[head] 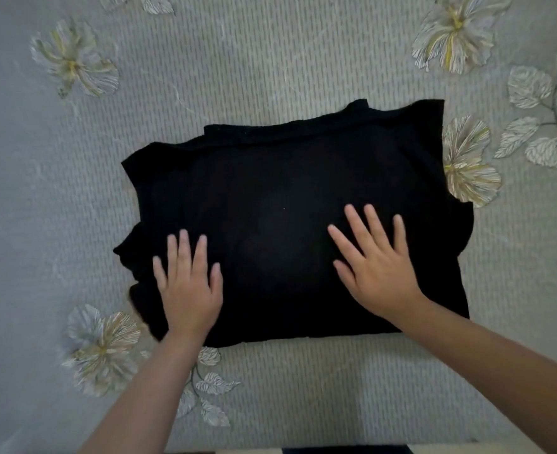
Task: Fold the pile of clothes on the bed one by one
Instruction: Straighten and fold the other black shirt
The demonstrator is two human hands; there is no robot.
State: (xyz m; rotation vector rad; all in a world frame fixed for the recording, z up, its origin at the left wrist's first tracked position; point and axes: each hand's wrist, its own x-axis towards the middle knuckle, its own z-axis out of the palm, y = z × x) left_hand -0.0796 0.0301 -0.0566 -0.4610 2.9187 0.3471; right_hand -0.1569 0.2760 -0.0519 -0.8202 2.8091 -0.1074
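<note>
Black garment (290, 204): soft matte knit, folded into a rough rectangle, lying flat mid-bed on the bedspread (270, 60). Collar band visible along the far edge; far and near edges fairly straight, left edge lumpy with bunched folds, right edge slightly bulged. Bedspread is grey, ribbed weave, printed with pale flowers and leaves. Left hand (188, 290) flat on the garment's near-left part, fingers straight and slightly spread, pressing, not gripping. Right hand (378, 270) flat on the near-right part, fingers spread wider, also pressing. Bare bedspread on all four sides of the garment, widest on the far side and left.
</note>
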